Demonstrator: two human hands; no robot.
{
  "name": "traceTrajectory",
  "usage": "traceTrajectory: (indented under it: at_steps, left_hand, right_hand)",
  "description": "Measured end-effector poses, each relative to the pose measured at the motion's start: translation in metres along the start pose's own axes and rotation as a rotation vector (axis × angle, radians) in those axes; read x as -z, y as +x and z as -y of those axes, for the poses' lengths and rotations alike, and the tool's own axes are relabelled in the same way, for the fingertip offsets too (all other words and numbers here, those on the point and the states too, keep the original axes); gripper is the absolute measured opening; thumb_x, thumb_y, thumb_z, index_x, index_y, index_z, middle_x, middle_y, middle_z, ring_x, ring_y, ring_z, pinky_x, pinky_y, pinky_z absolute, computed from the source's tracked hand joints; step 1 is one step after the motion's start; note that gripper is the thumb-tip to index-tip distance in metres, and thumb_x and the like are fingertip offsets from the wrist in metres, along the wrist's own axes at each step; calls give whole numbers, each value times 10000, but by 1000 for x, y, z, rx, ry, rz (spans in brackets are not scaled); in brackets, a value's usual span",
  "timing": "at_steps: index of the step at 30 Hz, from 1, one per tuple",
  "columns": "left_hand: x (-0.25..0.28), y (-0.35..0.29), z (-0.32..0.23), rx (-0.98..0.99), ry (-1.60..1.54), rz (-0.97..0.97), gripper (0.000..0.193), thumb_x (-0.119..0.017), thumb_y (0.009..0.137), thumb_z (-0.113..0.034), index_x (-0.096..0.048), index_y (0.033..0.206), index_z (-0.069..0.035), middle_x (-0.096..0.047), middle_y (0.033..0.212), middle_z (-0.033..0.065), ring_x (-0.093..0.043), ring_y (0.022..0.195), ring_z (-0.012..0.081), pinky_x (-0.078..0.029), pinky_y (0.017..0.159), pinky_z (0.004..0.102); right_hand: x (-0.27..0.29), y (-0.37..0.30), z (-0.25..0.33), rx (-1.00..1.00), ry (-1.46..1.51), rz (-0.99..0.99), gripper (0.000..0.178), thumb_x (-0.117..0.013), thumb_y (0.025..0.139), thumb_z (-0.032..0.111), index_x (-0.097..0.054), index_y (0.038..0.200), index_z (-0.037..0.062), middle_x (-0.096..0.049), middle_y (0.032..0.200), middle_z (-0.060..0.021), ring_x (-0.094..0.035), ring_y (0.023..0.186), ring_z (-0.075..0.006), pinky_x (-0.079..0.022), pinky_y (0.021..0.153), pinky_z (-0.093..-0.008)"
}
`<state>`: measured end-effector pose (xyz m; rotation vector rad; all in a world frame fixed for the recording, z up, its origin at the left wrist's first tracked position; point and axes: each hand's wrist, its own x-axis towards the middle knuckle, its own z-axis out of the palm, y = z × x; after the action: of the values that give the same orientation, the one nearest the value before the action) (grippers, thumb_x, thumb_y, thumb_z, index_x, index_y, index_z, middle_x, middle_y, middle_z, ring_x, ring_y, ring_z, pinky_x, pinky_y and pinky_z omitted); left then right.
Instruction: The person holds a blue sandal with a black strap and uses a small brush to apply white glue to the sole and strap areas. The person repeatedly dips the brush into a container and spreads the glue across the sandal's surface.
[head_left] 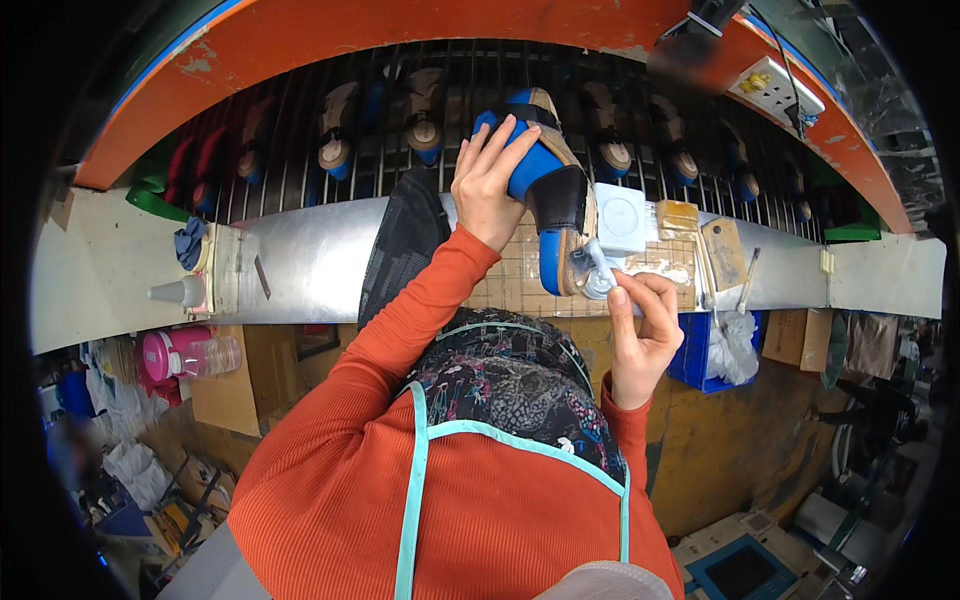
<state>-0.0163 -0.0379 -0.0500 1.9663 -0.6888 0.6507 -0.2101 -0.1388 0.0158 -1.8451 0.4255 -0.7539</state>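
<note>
**Over the desk [310, 250], a shoe [560, 200] held for close work**

Nearest the body, below the shoe, comes the dark patterned apron [510, 375] with its pale trim. To the shoe's lower right, the right hand [645, 335] has thumb and forefinger pinched on a small pale tool [599, 262], which overlaps the shoe's near end; whether they touch cannot be told. On the shoe's left side, the fingers of the left hand [488, 185] are wrapped over its blue form, gripping it tilted above the desk.

The step in hand looks like detail work at the near end of the sole. The next move would seem to call for a steady left grip and a light, controlled pinch on the tool.

Just right of the shoe stands a white square container [622, 219], then a yellowish block [678, 216] and a tan plate [725, 252], so room for the right hand is tighter there. Left of the shoe lies a dark mesh piece [405, 240], with bare metal beyond it, offering freer space. The desk's front edge runs just below the shoe's near end.

Beyond the shoe, a barred rack [300, 200] carries more shoes, and an orange beam [300, 45] bounds the far side.
</note>
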Motion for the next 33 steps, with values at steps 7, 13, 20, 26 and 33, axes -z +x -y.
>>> traceTrajectory:
  at_steps: [7,13,20,26,33]
  left_hand:
    - [1,2,4,-14,25,-22,682,-804,593,-30,-654,1224,-243,-590,1322,89,-529,1224,383,-379,1050,537]
    - [3,4,5,-26,40,-34,675,-794,600,-20,-656,1222,-244,-590,1323,83,-530,1223,379,-379,1051,535]
    - [1,6,5,-12,31,-35,674,-785,604,-9,-653,1223,-239,-593,1319,87,-540,1210,385,-383,1049,531]
    - [3,5,-1,46,-10,73,583,-790,672,-89,-639,1227,-189,-604,1291,134,-558,1197,377,-405,1029,511]
    - [9,8,-17,35,-127,159,450,-769,710,-98,-661,1146,-131,-688,1080,158,-661,1032,315,-520,870,375]
  right_hand:
    - [-8,11,2,70,-80,-53,175,-723,830,49,-740,1003,34,-576,912,-57,-536,794,-113,-446,648,-249]
    - [-8,16,4,233,-306,-107,182,-740,819,56,-747,1001,66,-573,929,-38,-535,772,-101,-440,622,-234]
    - [-8,17,-7,214,-54,-52,188,-735,808,18,-736,996,28,-573,906,-57,-536,775,-120,-448,655,-246]
    - [-4,19,-11,240,18,26,194,-734,802,4,-733,996,20,-570,904,-62,-535,768,-124,-447,648,-237]
    - [3,38,-7,389,-15,58,194,-727,800,-11,-729,993,12,-571,907,-60,-539,738,-118,-453,625,-232]
